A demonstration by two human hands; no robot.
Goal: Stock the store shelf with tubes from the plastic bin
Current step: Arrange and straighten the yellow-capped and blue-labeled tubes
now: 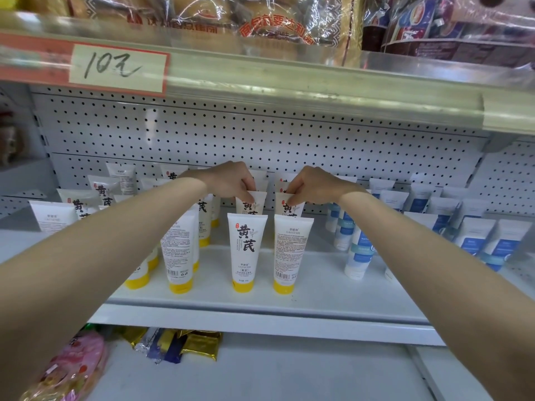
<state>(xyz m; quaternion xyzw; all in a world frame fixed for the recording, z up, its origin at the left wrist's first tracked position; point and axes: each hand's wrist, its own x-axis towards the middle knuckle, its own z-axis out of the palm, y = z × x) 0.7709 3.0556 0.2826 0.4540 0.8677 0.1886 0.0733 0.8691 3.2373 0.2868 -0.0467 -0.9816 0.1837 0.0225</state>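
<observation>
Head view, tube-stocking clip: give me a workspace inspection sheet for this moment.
Surface: white metal shelf with perforated white back panel.
Job's things: white yellow-capped tubes standing cap-down in rows, front pair and; plastic bin not in view.
Clutter: white blue-labelled tubes to the right, some leaning.
Grippers: left hand pinches the top of a second-row tube; right hand pinches its neighbour.
Cables: nothing seen.
Surroundings: handwritten price tag above; foil snack packets below.
</observation>
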